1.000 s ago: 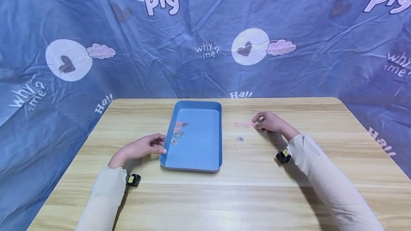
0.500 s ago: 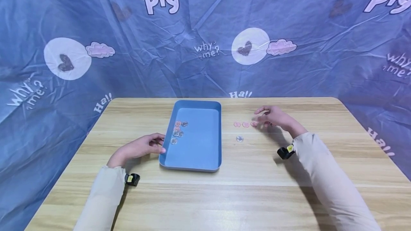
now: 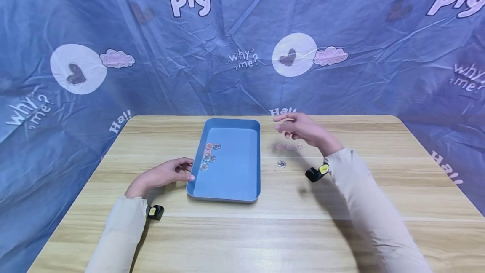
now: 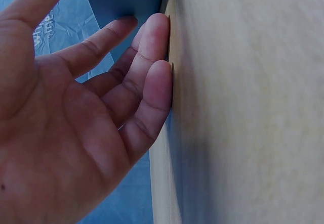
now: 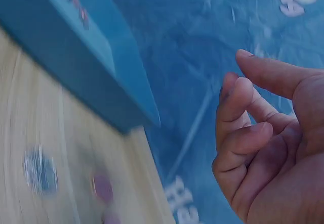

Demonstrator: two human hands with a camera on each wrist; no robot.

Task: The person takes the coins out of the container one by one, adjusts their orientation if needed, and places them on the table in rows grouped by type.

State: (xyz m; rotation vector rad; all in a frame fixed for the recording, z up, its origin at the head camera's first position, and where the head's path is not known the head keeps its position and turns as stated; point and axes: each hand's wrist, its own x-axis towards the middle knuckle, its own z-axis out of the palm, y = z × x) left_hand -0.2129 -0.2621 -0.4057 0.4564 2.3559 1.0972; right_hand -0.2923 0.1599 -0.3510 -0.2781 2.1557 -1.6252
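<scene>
Coins [image 3: 289, 147] lie in a short pink row on the table [image 3: 265, 231] toward its far edge, just right of the blue tray [image 3: 242, 180], with one silvery coin [image 3: 281, 164] a little nearer to us. Our right hand [image 3: 301, 129] hovers above the row, its fingers loosely curled; we cannot tell whether they pinch anything. In the right wrist view the fingers [image 5: 243, 133] bend inward with nothing plainly seen between them. Our left hand [image 3: 166, 172] rests on the table, relaxed fingertips touching the tray's left wall near its front left corner. More coins [image 3: 209, 155] sit clustered inside the tray along its left side.
</scene>
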